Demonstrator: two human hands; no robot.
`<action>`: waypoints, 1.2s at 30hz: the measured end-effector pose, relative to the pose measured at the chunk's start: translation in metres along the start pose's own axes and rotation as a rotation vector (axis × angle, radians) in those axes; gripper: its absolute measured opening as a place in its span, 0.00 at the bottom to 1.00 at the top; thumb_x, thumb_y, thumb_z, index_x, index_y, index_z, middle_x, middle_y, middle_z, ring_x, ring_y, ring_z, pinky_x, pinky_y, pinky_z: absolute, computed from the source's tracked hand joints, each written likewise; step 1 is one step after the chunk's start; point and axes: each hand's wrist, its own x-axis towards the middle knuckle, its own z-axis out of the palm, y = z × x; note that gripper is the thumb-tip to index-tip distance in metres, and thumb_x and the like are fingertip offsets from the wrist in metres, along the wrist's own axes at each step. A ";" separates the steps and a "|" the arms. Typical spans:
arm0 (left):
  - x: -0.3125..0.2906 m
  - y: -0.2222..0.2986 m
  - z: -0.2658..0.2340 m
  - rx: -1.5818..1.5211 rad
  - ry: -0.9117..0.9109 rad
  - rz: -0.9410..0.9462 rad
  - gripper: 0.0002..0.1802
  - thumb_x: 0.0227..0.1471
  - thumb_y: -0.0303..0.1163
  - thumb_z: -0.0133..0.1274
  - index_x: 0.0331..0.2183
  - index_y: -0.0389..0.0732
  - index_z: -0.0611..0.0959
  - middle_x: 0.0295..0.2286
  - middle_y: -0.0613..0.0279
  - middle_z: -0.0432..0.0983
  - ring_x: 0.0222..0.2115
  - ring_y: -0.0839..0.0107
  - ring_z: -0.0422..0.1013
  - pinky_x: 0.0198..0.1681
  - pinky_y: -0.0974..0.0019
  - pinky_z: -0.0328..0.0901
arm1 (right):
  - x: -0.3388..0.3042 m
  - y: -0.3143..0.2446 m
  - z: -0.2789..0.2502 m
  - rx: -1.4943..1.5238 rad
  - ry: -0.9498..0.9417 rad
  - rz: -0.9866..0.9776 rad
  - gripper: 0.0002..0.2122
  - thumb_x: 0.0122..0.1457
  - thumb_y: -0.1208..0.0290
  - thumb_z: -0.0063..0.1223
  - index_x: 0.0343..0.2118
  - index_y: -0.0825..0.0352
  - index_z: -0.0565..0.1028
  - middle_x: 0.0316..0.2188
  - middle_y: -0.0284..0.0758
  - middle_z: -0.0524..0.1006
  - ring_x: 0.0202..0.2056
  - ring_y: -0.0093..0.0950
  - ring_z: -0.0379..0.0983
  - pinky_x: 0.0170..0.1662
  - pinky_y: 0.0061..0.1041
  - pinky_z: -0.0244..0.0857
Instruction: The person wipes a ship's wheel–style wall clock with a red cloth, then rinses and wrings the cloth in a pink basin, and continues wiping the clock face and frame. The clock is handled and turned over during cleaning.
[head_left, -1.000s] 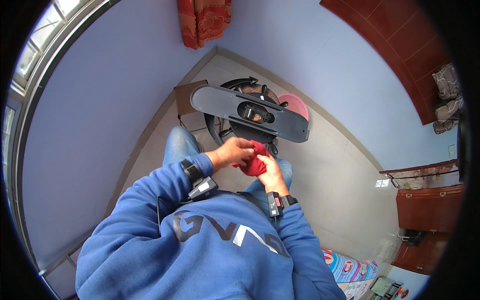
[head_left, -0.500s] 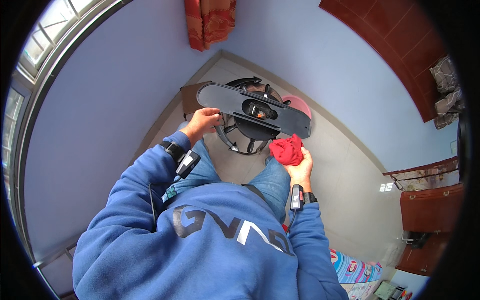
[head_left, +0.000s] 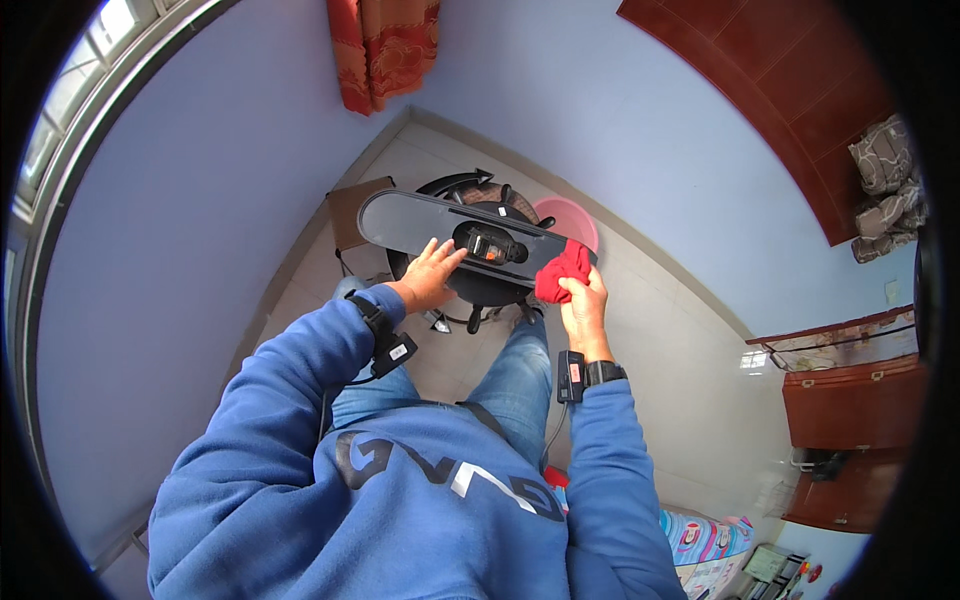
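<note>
A long dark grey panel [head_left: 400,217] with rounded ends lies slantwise ahead of me, over a black round frame [head_left: 490,291] with spokes and arrow-like tips. An oval recess in the panel holds a small black part with an orange spot [head_left: 489,249]. My right hand [head_left: 588,308] grips a crumpled red cloth [head_left: 561,277] against the panel's right end. At the near edge of the panel, left of the recess, my left hand [head_left: 430,277] has its fingers spread and holds nothing. Whether its fingertips touch the panel I cannot tell.
A pink basin [head_left: 574,215] stands on the tiled floor behind the panel's right end. A brown board or box [head_left: 349,232] is at the far left, near the wall corner. Above the corner hangs a red-orange curtain [head_left: 388,60]. Brown cabinets [head_left: 840,405] line the right side.
My right hand has brought the red cloth up onto the panel's right end. The left hand has spread its fingers and shifted along the near edge towards the recess. The whole view has shifted slightly.
</note>
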 end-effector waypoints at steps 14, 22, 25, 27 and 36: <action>0.040 -0.019 0.032 0.138 -0.021 -0.190 0.33 0.54 0.41 0.58 0.60 0.70 0.70 0.68 0.53 0.38 0.68 0.41 0.36 0.62 0.27 0.41 | 0.103 0.078 -0.006 -1.649 -0.022 0.114 0.44 0.45 0.66 0.69 0.67 0.48 0.58 0.70 0.38 0.49 0.66 0.53 0.50 0.65 0.46 0.54; 0.042 -0.019 0.025 0.118 -0.080 -0.210 0.35 0.51 0.40 0.61 0.60 0.70 0.70 0.69 0.55 0.37 0.68 0.44 0.35 0.63 0.28 0.41 | 0.097 0.118 0.026 -1.426 -0.285 -0.639 0.14 0.49 0.80 0.58 0.40 0.64 0.79 0.44 0.36 0.77 0.49 0.41 0.70 0.52 0.39 0.66; 0.041 -0.018 0.023 0.113 -0.067 -0.198 0.36 0.50 0.39 0.62 0.60 0.70 0.70 0.69 0.55 0.36 0.68 0.44 0.34 0.63 0.28 0.41 | 0.104 0.085 -0.030 -1.503 -0.098 -0.761 0.08 0.52 0.78 0.54 0.35 0.66 0.80 0.38 0.38 0.79 0.43 0.42 0.73 0.48 0.40 0.68; 0.041 -0.017 0.024 0.128 -0.074 -0.203 0.38 0.49 0.39 0.63 0.61 0.70 0.69 0.69 0.55 0.36 0.68 0.44 0.34 0.63 0.28 0.41 | 0.106 0.067 -0.070 -1.559 0.102 -0.447 0.08 0.55 0.79 0.54 0.38 0.67 0.80 0.40 0.40 0.79 0.43 0.42 0.73 0.49 0.38 0.68; 0.040 -0.019 0.025 0.180 -0.035 -0.157 0.46 0.43 0.37 0.67 0.62 0.72 0.66 0.68 0.53 0.35 0.68 0.41 0.35 0.61 0.26 0.43 | 0.107 0.104 -0.032 -1.564 -0.319 -0.592 0.15 0.50 0.79 0.59 0.44 0.68 0.77 0.52 0.44 0.73 0.54 0.47 0.68 0.57 0.42 0.64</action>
